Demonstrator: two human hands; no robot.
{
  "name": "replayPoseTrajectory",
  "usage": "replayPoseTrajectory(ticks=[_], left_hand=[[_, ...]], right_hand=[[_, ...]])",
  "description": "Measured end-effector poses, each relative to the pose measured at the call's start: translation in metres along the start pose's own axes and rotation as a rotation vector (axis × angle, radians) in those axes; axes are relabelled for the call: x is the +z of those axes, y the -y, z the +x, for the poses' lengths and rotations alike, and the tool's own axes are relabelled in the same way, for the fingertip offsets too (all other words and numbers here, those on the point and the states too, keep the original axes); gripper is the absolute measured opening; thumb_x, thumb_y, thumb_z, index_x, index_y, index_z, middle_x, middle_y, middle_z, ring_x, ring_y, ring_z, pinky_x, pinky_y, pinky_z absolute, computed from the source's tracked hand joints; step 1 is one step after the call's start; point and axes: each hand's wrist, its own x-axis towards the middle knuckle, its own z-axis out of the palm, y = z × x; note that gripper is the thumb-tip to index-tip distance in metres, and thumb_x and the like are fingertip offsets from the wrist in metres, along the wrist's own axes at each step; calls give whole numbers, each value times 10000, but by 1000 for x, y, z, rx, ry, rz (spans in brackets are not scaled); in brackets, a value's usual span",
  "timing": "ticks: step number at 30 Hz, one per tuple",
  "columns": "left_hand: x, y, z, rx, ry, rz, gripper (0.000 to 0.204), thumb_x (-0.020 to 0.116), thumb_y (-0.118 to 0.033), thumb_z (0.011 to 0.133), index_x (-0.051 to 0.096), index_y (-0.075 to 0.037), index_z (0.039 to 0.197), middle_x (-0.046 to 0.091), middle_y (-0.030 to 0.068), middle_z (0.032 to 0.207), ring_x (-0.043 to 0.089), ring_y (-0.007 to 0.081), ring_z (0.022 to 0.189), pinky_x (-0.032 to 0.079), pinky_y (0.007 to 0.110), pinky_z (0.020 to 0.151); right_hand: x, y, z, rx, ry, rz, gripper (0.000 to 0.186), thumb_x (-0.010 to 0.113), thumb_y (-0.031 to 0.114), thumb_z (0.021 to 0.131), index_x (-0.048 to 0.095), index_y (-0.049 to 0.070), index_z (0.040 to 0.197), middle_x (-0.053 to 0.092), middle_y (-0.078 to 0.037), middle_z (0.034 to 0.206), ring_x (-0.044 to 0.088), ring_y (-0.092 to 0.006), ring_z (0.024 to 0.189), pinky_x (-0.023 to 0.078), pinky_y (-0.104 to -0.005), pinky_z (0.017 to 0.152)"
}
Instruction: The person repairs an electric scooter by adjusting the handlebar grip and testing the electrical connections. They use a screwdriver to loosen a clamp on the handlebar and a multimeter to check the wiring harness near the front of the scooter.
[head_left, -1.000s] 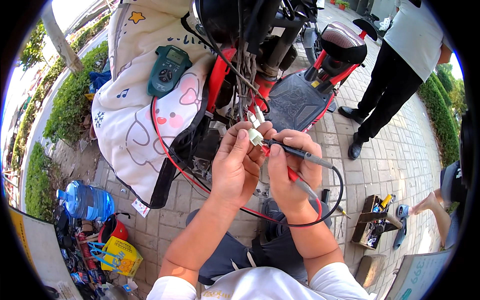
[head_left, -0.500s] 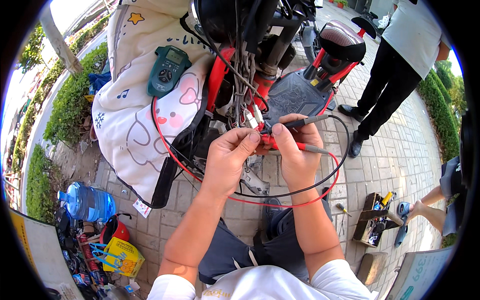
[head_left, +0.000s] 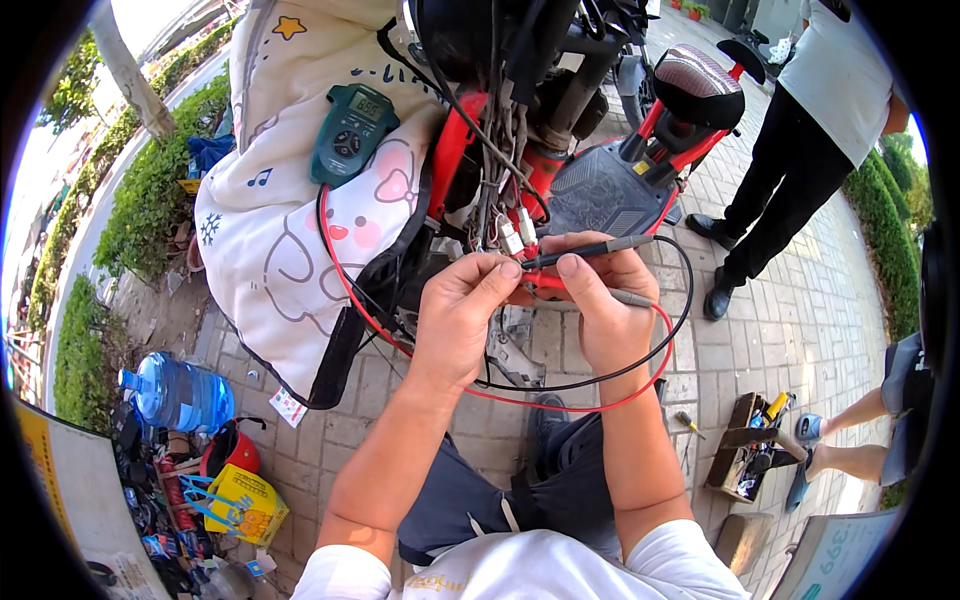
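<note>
My left hand (head_left: 462, 320) pinches beside the probe tips at the wiring of a red-and-black scooter, its fingertips closed on something I cannot make out. My right hand (head_left: 610, 315) grips a black probe (head_left: 590, 248) and a red probe (head_left: 545, 282), whose tips are hidden at my left fingers. White connectors (head_left: 510, 236) hang just above, below a bundle of dark cables (head_left: 500, 170). A green multimeter (head_left: 350, 135) lies on a cream padded cover (head_left: 275, 230), with red and black leads looping from it to the probes.
The scooter deck (head_left: 600, 200) extends right. A standing person (head_left: 760, 180) and another person's legs (head_left: 850, 440) are at right. An open wooden toolbox (head_left: 745, 450) sits low right. A water jug (head_left: 180, 395), yellow bag (head_left: 245, 505) and red helmet (head_left: 230, 450) lie left.
The white connector between my fingertips is no longer visible there. Both probes have moved up and turned flatter. My right hand has risen slightly. The legs at far right have shifted.
</note>
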Motion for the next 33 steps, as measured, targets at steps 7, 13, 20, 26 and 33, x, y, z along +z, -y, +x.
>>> replayPoseTrajectory(ticks=[7, 13, 20, 26, 33], left_hand=[[1, -6, 4, -21, 162, -188, 270, 445, -144, 1001, 611, 16, 1142, 649, 146, 1103, 635, 224, 1009, 489, 369, 928], [4, 4, 2, -32, 194, -435, 311, 412, -109, 999, 516, -37, 1284, 595, 174, 1237, 583, 256, 1169, 480, 368, 972], [14, 5, -1, -58, 154, -559, 265, 432, -115, 1000, 518, -85, 1249, 601, 163, 1236, 581, 256, 1176, 486, 352, 965], [14, 6, -2, -55, 175, -588, 247, 443, -121, 999, 532, -98, 1228, 605, 163, 1236, 586, 265, 1168, 484, 353, 966], [11, 9, 1, -38, 173, -573, 242, 447, -104, 996, 535, -90, 1221, 610, 167, 1226, 594, 252, 1157, 490, 350, 965]], right_hand=[[-2, 12, -3, -127, -76, 48, 146, 589, 9, 917, 572, -49, 1051, 675, -167, 984, 682, -206, 846, 592, -336, 713], [7, 3, -19, -454, -17, -187, 222, 574, -101, 889, 526, -65, 1103, 652, -184, 1069, 677, -184, 928, 549, -237, 757], [7, -11, -20, -492, -7, -289, 292, 589, -144, 852, 531, -66, 1127, 630, -177, 1113, 641, -198, 1044, 545, -272, 847], [9, -14, -18, -554, -20, -330, 308, 606, -152, 833, 552, -60, 1121, 635, -167, 1093, 647, -204, 1025, 541, -294, 869], [12, -10, -17, -520, -61, -360, 273, 632, -131, 820, 580, -50, 1075, 655, -162, 1040, 666, -193, 950, 554, -294, 819]])
